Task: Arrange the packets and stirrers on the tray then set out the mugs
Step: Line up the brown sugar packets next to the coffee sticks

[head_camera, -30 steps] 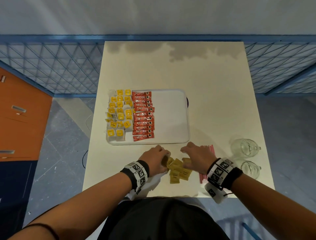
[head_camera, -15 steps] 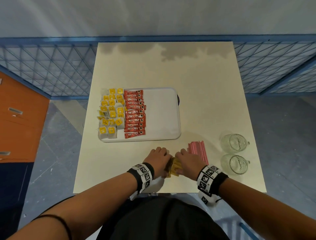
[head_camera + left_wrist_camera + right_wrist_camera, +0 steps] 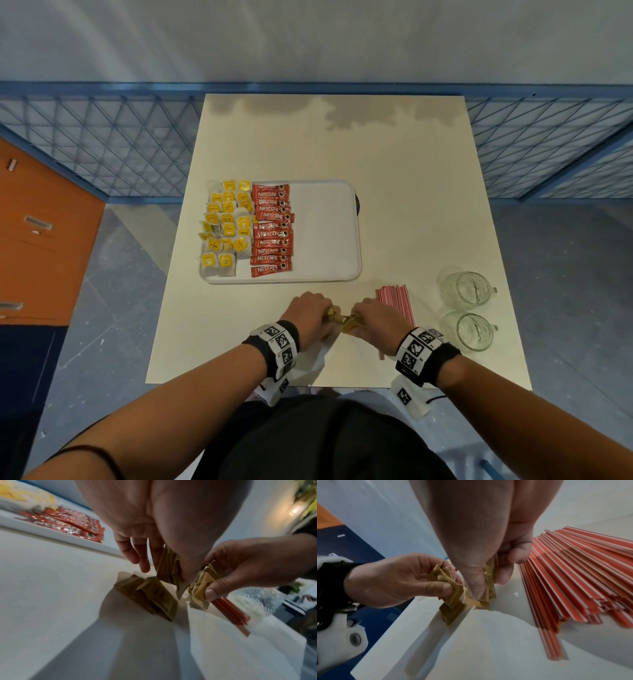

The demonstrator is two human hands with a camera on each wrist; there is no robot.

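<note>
Brown packets (image 3: pixel 346 320), scattered a second ago, now gathered, pinched between left hand (image 3: pixel 310 317) and right hand (image 3: pixel 378 320); tray (image 3: pixel 325 233) placement next.

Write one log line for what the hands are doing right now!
step: gather brown packets | left hand: holding some | right hand: holding some | tray: half filled | stirrers, mugs: on table

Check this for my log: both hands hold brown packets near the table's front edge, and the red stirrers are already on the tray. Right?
Not quite. The stirrers lie on the table, outside the tray, as the head view shows. Both the left hand and right hand do hold brown packets.
</note>
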